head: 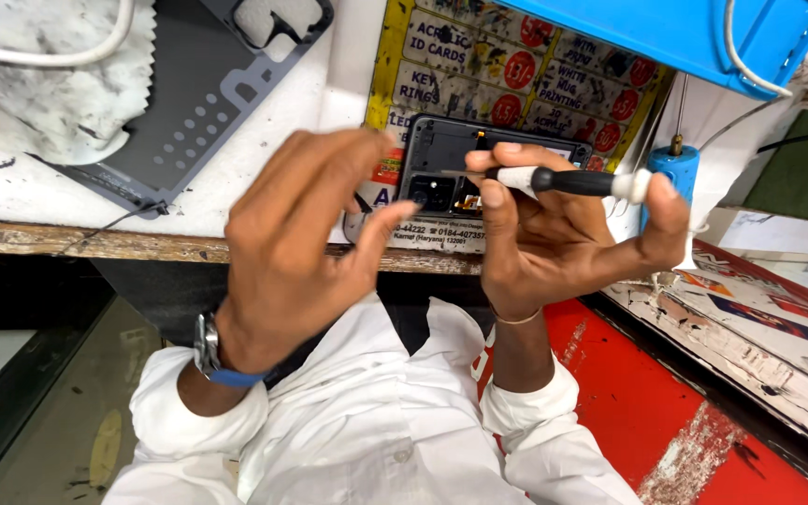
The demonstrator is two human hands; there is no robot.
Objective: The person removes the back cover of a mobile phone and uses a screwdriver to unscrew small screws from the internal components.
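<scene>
An opened black phone (441,159) with its back removed lies on the workbench, its inner parts showing. My left hand (301,234) rests over its left side, thumb pressed against the lower edge of the phone. My right hand (563,234) holds a small screwdriver (563,180) with a black and white handle, lying almost level. Its thin metal tip points left onto the phone's inside. My index finger caps the white end of the handle.
A yellow printed sheet (516,75) lies under the phone. A grey mat (180,93) and a dirty white cloth (39,84) sit at the left. A blue box (685,33) with a white cable hangs above, a blue cylinder (673,173) stands at the right.
</scene>
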